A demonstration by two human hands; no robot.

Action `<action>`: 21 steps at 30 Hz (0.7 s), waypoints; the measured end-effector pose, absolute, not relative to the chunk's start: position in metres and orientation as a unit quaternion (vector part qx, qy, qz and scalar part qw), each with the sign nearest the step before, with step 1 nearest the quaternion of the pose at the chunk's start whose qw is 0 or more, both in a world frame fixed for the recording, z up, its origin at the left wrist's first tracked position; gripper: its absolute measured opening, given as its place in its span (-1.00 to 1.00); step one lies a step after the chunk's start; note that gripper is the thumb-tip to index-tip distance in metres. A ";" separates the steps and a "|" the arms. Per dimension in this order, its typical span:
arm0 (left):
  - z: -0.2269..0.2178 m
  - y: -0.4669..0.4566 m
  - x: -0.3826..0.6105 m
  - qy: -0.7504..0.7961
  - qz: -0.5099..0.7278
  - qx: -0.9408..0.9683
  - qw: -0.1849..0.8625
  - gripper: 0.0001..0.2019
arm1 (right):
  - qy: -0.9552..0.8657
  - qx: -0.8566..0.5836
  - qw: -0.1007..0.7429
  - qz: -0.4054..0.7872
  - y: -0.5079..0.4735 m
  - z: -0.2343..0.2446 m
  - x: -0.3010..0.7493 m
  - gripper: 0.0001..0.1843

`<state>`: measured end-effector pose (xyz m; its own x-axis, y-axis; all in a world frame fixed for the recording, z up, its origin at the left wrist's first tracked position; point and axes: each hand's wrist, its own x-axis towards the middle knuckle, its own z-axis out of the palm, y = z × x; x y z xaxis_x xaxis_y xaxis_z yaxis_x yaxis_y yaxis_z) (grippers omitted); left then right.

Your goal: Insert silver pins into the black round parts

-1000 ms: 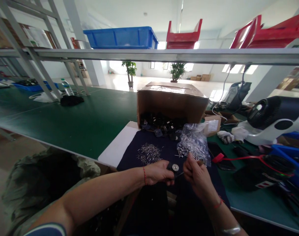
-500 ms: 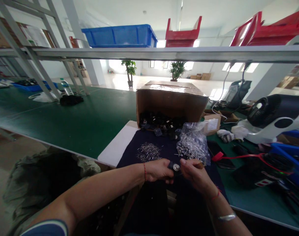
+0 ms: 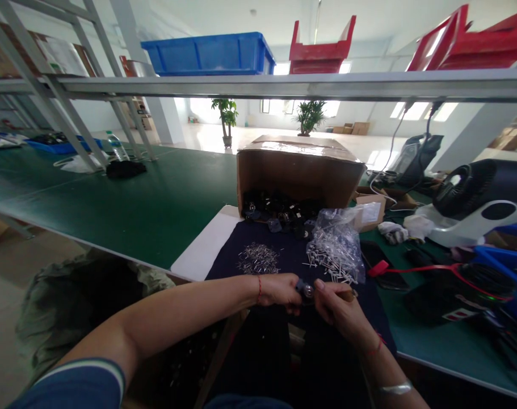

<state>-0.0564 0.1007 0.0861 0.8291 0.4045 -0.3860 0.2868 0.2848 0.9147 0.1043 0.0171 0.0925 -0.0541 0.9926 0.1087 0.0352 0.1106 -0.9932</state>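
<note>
My left hand (image 3: 280, 291) is closed around a small dark part with a round silvery metal piece (image 3: 306, 289) on it. Close against the right side of that part, my right hand (image 3: 338, 305) is closed, thumb and forefinger together. A brownish end (image 3: 352, 294) shows by its palm, perhaps a handle; what it belongs to is hidden. Beyond the hands, on a dark cloth (image 3: 232, 255), lies a loose pile of small metal pins (image 3: 258, 258). To its right, a clear plastic bag (image 3: 341, 238) spills longer metal pins.
An open cardboard box (image 3: 301, 170) on its side holds many dark parts. At the right are a fan (image 3: 488, 193), a black object with a red strap (image 3: 454, 301) and a blue tray (image 3: 500, 272). A shelf (image 3: 224, 86) crosses above, carrying a blue bin (image 3: 207, 55).
The dark part has tilted in my left hand, its round metal piece now turned more toward the right hand. Both hands shift slightly right in view as the camera moves a little.
</note>
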 end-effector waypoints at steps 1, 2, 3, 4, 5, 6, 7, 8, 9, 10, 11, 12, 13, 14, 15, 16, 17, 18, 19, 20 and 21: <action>0.085 0.099 -0.055 0.290 0.045 0.604 0.741 -0.86 | -0.549 -0.472 0.503 0.472 0.015 0.091 0.105 -0.29; 0.085 0.097 -0.054 0.292 0.052 0.610 0.735 -0.85 | -0.542 -0.476 0.510 0.469 0.012 0.090 0.105 -0.29; 0.087 0.095 -0.055 0.296 0.063 0.613 0.730 -0.85 | -0.525 -0.476 0.532 0.464 0.010 0.089 0.106 -0.28; 0.090 0.092 -0.057 0.301 0.077 0.613 0.727 -0.85 | -0.495 -0.471 0.566 0.462 0.009 0.087 0.108 -0.28; 0.094 0.088 -0.063 0.305 0.094 0.610 0.725 -0.86 | -0.458 -0.458 0.605 0.464 0.007 0.086 0.110 -0.30; 0.099 0.083 -0.072 0.308 0.114 0.605 0.726 -0.88 | -0.413 -0.439 0.646 0.468 0.007 0.085 0.112 -0.32; 0.105 0.077 -0.084 0.309 0.133 0.599 0.727 -0.91 | -0.375 -0.418 0.674 0.481 0.007 0.084 0.115 -0.34; 0.109 0.070 -0.099 0.308 0.155 0.589 0.731 -0.93 | -0.351 -0.400 0.687 0.496 0.007 0.082 0.117 -0.36; 0.111 0.063 -0.116 0.305 0.179 0.574 0.738 -0.91 | -0.339 -0.388 0.690 0.509 0.007 0.081 0.119 -0.37; 0.109 0.056 -0.136 0.304 0.208 0.555 0.746 -0.85 | -0.333 -0.383 0.686 0.522 0.008 0.080 0.120 -0.38; 0.104 0.049 -0.157 0.308 0.241 0.531 0.752 -0.78 | -0.328 -0.381 0.683 0.530 0.009 0.079 0.121 -0.39; 0.094 0.042 -0.180 0.324 0.278 0.497 0.755 -0.71 | -0.324 -0.381 0.680 0.537 0.010 0.078 0.121 -0.39; 0.080 0.035 -0.202 0.356 0.315 0.463 0.749 -0.66 | -0.318 -0.383 0.677 0.542 0.011 0.078 0.120 -0.39; 0.062 0.029 -0.223 0.403 0.344 0.422 0.735 -0.61 | -0.312 -0.388 0.675 0.545 0.012 0.078 0.120 -0.40; 0.041 0.022 -0.244 0.467 0.371 0.364 0.715 -0.57 | -0.305 -0.394 0.672 0.548 0.012 0.078 0.119 -0.40; 0.019 0.015 -0.261 0.509 0.384 0.330 0.696 -0.55 | -0.300 -0.400 0.670 0.549 0.012 0.079 0.118 -0.40; -0.002 0.008 -0.276 0.545 0.389 0.305 0.678 -0.57 | -0.295 -0.407 0.668 0.548 0.012 0.079 0.117 -0.41; -0.023 0.000 -0.288 0.580 0.388 0.282 0.658 -0.59 | -0.292 -0.414 0.667 0.546 0.012 0.080 0.117 -0.41; -0.042 -0.009 -0.297 0.612 0.381 0.264 0.641 -0.60 | -0.290 -0.420 0.667 0.543 0.013 0.081 0.116 -0.41; -0.057 -0.018 -0.302 0.640 0.370 0.249 0.626 -0.60 | -0.291 -0.425 0.666 0.539 0.013 0.081 0.116 -0.41; -0.071 -0.026 -0.304 0.665 0.357 0.237 0.612 -0.58 | -0.293 -0.430 0.666 0.535 0.013 0.081 0.116 -0.41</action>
<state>-0.3041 -0.0259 -0.0706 -0.1390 0.7526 -0.6436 -0.1212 0.6321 0.7653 0.1161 0.0129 0.0805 0.2557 0.9642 -0.0706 -0.4608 0.0573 -0.8856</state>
